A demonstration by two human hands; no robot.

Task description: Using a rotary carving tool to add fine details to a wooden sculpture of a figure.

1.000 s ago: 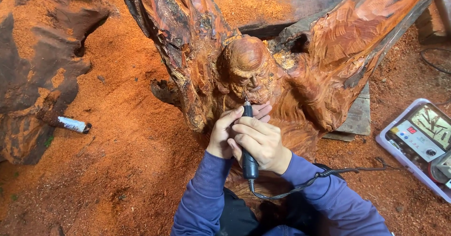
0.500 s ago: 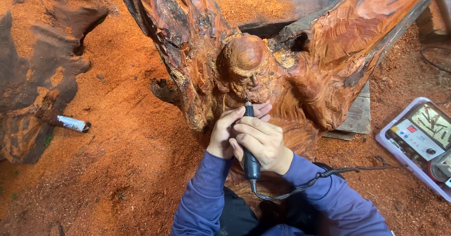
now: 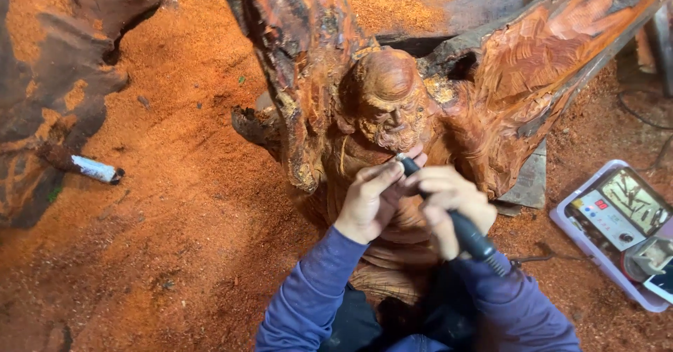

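Right hand (image 3: 449,201) clamped on the rotary carving tool (image 3: 456,222), left hand (image 3: 368,198) curled steadying its tip at the carved figure (image 3: 389,103); recommend light, braced strokes.

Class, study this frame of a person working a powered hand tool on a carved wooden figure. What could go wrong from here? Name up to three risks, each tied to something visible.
1. The left hand braces fingertips beside the tip of the black pen-shaped rotary tool; a slip might cut them.
2. The tip works at the bearded chin of the reddish carved wooden figure; a skid could gouge fine detail.
3. The tool's dark cord trails over sawdust toward the lilac-rimmed control box; it could snag.
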